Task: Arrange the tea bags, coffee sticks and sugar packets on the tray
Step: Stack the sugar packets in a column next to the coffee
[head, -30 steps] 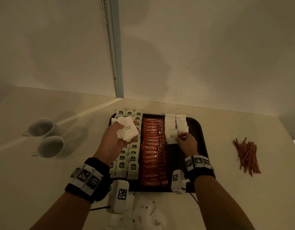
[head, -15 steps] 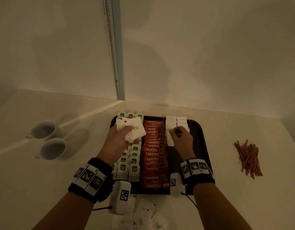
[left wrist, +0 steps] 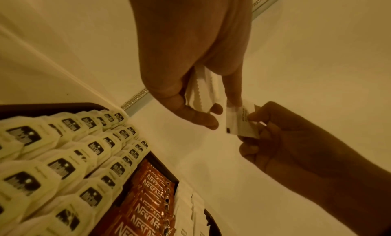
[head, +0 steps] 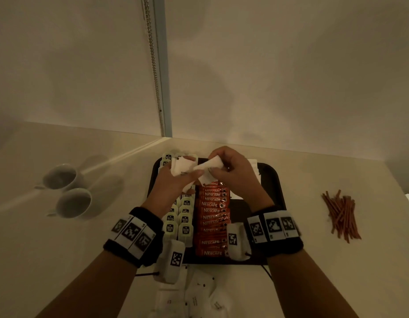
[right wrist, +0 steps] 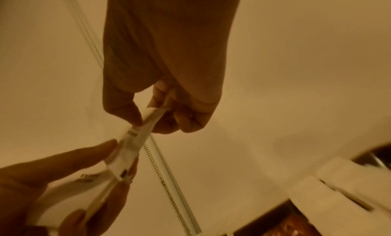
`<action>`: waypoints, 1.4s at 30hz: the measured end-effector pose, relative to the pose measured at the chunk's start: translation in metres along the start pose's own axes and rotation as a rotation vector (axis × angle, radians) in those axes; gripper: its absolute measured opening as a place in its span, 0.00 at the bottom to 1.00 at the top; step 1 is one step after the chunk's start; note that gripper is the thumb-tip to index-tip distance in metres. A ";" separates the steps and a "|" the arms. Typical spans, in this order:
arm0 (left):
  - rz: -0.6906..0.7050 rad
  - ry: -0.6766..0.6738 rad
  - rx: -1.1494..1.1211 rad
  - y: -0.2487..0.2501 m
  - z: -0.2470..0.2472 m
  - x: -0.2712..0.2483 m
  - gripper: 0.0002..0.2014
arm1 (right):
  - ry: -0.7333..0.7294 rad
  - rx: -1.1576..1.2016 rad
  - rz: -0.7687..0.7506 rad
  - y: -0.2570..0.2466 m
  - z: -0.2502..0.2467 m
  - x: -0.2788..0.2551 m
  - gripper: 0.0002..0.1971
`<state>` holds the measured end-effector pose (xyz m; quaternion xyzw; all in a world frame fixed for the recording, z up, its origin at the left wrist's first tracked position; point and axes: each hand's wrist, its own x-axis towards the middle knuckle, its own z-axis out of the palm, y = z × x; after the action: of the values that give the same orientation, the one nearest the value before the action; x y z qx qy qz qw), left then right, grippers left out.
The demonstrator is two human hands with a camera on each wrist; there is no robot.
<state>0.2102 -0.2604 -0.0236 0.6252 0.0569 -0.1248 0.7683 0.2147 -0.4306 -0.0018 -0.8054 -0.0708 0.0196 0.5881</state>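
A dark tray (head: 279,191) holds rows of tea bags (head: 185,226) on its left and orange coffee sticks (head: 212,216) down the middle. White sugar packets (head: 255,171) lie on its right, partly behind my right wrist. Above the tray's far end my left hand (head: 187,173) grips a small stack of sugar packets (left wrist: 201,89). My right hand (head: 215,166) pinches one packet (left wrist: 241,120) at the edge of that stack, and a left fingertip still touches it. In the right wrist view the pinched packet (right wrist: 146,122) stretches between both hands.
Loose sugar packets (head: 199,294) lie on the counter in front of the tray. Two white cups (head: 61,177) (head: 73,203) stand to the left. A pile of brown stirrers (head: 341,214) lies to the right. The wall and a hanging bead chain (head: 155,76) are just behind the tray.
My right hand left the sugar row on the tray, rose to the left and now pinches a packet at the left hand's stack. The left hand drifted slightly toward it.
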 end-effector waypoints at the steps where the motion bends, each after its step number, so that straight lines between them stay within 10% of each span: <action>1: 0.008 -0.020 0.024 0.001 0.001 0.001 0.14 | -0.002 -0.011 -0.011 -0.004 -0.001 0.001 0.13; 16: -0.193 -0.003 -0.341 -0.015 0.012 -0.004 0.12 | 0.183 0.126 0.110 0.018 -0.012 -0.012 0.07; 28: -0.246 0.001 -0.567 -0.010 -0.008 -0.001 0.19 | 0.404 -0.259 0.576 0.155 -0.080 -0.034 0.08; 42: -0.251 0.018 -0.544 -0.007 -0.009 0.002 0.16 | 0.506 -0.500 0.649 0.176 -0.071 -0.022 0.09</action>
<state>0.2108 -0.2536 -0.0327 0.3857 0.1719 -0.1932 0.8856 0.2167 -0.5528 -0.1482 -0.8820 0.3272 -0.0121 0.3389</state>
